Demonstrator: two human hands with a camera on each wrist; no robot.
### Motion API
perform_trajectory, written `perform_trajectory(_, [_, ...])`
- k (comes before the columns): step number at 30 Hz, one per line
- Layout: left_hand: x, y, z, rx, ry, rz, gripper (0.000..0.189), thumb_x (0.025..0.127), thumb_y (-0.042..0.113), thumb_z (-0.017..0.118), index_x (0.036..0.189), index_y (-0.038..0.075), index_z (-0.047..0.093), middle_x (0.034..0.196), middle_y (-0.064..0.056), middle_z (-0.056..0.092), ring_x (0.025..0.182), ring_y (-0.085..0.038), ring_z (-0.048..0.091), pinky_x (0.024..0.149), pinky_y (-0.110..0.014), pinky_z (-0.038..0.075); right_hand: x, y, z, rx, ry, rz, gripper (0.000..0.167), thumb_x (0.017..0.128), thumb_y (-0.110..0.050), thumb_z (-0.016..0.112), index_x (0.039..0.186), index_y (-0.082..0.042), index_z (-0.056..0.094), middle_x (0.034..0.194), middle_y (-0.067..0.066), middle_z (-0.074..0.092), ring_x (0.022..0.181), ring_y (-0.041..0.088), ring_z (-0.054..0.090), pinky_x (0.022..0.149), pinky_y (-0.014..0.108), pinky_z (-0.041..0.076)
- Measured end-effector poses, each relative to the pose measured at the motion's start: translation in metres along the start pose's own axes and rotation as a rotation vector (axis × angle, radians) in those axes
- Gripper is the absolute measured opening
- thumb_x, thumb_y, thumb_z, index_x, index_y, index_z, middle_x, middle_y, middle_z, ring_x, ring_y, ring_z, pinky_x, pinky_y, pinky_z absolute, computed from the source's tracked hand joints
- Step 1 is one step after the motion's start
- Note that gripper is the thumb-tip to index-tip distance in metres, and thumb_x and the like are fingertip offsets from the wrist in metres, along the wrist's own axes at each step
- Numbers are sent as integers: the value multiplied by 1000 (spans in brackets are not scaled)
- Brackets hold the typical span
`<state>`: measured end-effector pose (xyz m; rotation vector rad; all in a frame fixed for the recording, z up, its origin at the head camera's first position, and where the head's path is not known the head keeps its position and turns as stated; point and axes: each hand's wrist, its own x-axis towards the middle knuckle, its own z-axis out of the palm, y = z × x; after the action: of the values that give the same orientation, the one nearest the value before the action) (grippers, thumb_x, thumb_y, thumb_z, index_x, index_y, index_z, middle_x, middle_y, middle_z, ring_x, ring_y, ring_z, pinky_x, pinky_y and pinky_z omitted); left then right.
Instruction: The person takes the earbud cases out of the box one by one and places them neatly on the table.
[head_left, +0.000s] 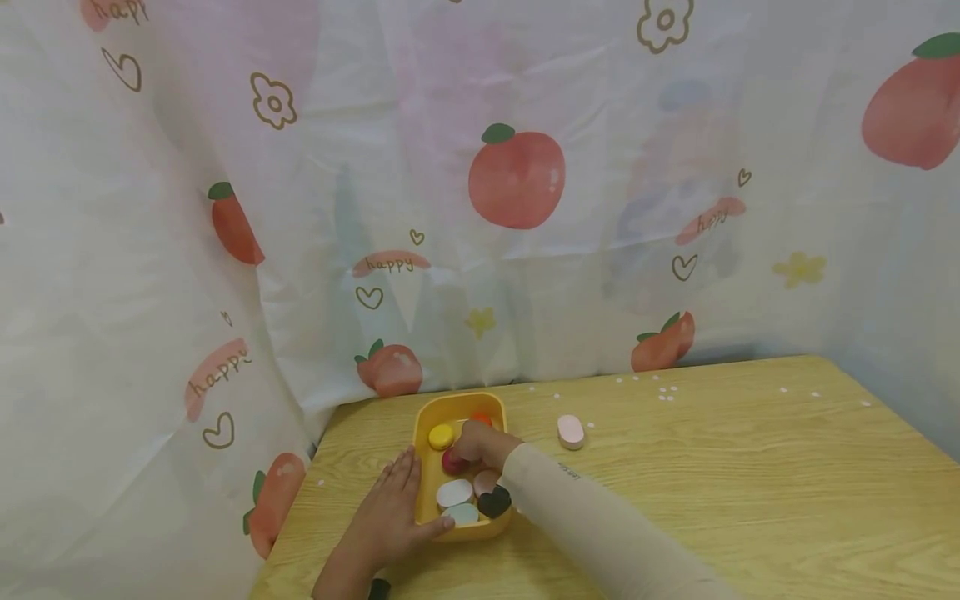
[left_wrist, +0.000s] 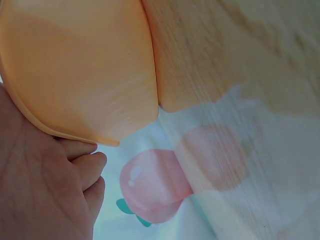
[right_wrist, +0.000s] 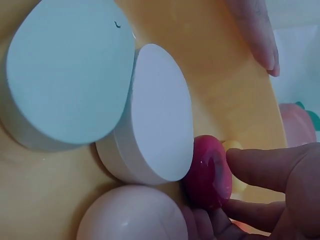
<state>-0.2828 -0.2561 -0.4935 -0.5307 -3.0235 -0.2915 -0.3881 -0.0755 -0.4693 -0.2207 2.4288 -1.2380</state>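
In the head view, a yellow plastic bin [head_left: 422, 492] stands at the table's near left. My left hand [head_left: 386, 512] lies along its left side, fingers straight against the rim and thumb over the near edge. My right hand [head_left: 483, 446] reaches inside and pinches a small, round, glossy magenta piece [right_wrist: 207, 172] between thumb and fingers. Close by it in the right wrist view are a white oval case [right_wrist: 162, 112], a pale green oval case [right_wrist: 70, 75] and a pale pink rounded piece [right_wrist: 132, 217]. A yellow round piece [head_left: 441, 436] and a red-orange one [head_left: 482, 420] lie farther back.
A dark heart-shaped piece [head_left: 494, 502] is at the bin's near right corner. Right of the bin, a pale pink oval case [head_left: 571, 432] lies on the wooden table [head_left: 750, 492]. Small white spots dot the table's far part. A printed curtain [head_left: 525, 317] hangs behind it.
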Motion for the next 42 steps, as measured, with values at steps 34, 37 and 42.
perform_trajectory(34, [0, 1, -2, -25, 3, 8, 108, 85, 77, 46, 150, -7, 26, 158, -20, 17, 145, -31, 16, 115, -49, 16, 8, 6, 2, 147, 17, -80, 4, 78, 6, 70, 76, 4, 68, 68, 8, 62, 62, 19, 59, 64, 30, 55])
perform_trajectory(37, [-1, 1, -3, -33, 8, 11, 108, 85, 76, 47, 150, -7, 26, 158, -21, 18, 145, -31, 16, 115, -50, 16, 5, 6, -1, 234, -21, -80, 3, 81, 5, 67, 79, 5, 70, 71, 9, 63, 65, 22, 59, 67, 32, 56])
perform_trajectory(42, [-1, 2, -3, -33, 11, 6, 108, 84, 76, 47, 150, -7, 25, 158, -20, 18, 145, -30, 16, 115, -50, 16, 2, 5, -8, 360, -74, -93, 10, 82, 2, 67, 89, 8, 70, 83, 12, 66, 76, 26, 60, 78, 38, 56])
